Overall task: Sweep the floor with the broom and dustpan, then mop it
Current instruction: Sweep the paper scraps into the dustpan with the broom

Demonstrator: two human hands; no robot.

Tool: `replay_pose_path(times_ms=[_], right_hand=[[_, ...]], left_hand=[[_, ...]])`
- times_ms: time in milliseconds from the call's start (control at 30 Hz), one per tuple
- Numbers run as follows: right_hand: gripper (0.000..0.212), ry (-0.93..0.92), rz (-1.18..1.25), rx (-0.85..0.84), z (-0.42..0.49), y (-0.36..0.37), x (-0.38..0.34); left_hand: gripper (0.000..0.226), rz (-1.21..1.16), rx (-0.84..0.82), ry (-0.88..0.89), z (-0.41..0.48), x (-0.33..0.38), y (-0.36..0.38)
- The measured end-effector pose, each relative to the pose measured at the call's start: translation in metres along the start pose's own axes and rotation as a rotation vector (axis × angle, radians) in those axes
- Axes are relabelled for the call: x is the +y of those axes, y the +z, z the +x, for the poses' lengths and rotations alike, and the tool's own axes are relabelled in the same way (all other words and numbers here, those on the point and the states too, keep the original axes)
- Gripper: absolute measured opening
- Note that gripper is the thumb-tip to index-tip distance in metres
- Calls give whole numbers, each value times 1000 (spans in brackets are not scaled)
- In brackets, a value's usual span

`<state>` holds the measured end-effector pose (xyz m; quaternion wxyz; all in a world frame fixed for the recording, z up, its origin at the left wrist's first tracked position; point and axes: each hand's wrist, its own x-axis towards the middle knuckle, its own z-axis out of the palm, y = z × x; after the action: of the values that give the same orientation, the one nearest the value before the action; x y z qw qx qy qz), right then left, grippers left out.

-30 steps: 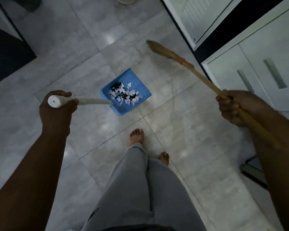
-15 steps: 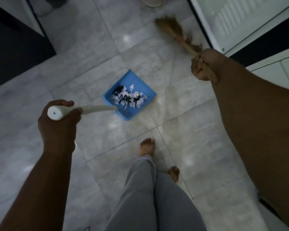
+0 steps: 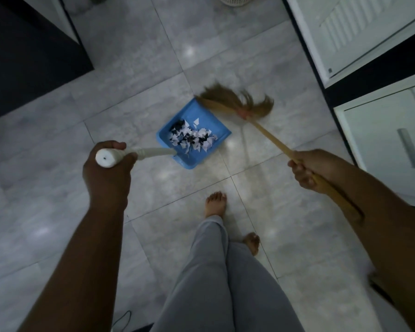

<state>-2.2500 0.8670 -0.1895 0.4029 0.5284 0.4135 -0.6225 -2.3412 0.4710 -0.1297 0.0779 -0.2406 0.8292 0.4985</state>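
A blue dustpan [image 3: 213, 124] rests on the grey tiled floor [image 3: 139, 56], holding a pile of white and black paper scraps [image 3: 192, 138]. My left hand [image 3: 107, 171] is closed around the end of its white handle [image 3: 151, 152]. My right hand [image 3: 309, 170] grips the wooden stick of the broom [image 3: 272, 137]. The broom's straw head [image 3: 237, 99], blurred by motion, lies at the dustpan's far open edge. My bare feet [image 3: 215, 203] stand just behind the dustpan.
White cabinets [image 3: 391, 144] with a handle line the right side. A white louvred panel [image 3: 359, 27] is at the top right. A dark block [image 3: 27, 51] fills the upper left. A pale basket's bottom [image 3: 235, 0] shows at the top edge.
My right hand has drawn back and down towards me, and the broom head has swung from the far right floor to the dustpan's far edge. The dustpan has stayed put.
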Motion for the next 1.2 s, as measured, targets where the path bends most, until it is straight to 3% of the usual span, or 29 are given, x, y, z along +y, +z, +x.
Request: replay_pose_path(times_ms=[167, 300, 433, 533, 700, 900, 1200], right_hand=[[34, -25, 113, -25, -62, -30, 52], [33, -102, 155, 13, -94, -51, 53], [35, -196, 193, 67, -80, -51, 34], [35, -155, 197, 90, -53, -27, 30], [36, -7, 150, -11, -35, 16, 71], [35, -4, 276, -160, -77, 2, 119], [29, -150, 519, 147, -92, -80, 130]], left_hand=[[33, -71, -15, -10, -19, 3, -2], [33, -116, 8, -29, -22, -1, -19], [33, -107, 2, -27, -25, -13, -39], [35, -86, -13, -22, -29, -20, -52], [36, -25, -5, 7, -33, -33, -60], [36, -58, -29, -34, -30, -36, -65], [35, -12, -219, 76, -23, -12, -38]])
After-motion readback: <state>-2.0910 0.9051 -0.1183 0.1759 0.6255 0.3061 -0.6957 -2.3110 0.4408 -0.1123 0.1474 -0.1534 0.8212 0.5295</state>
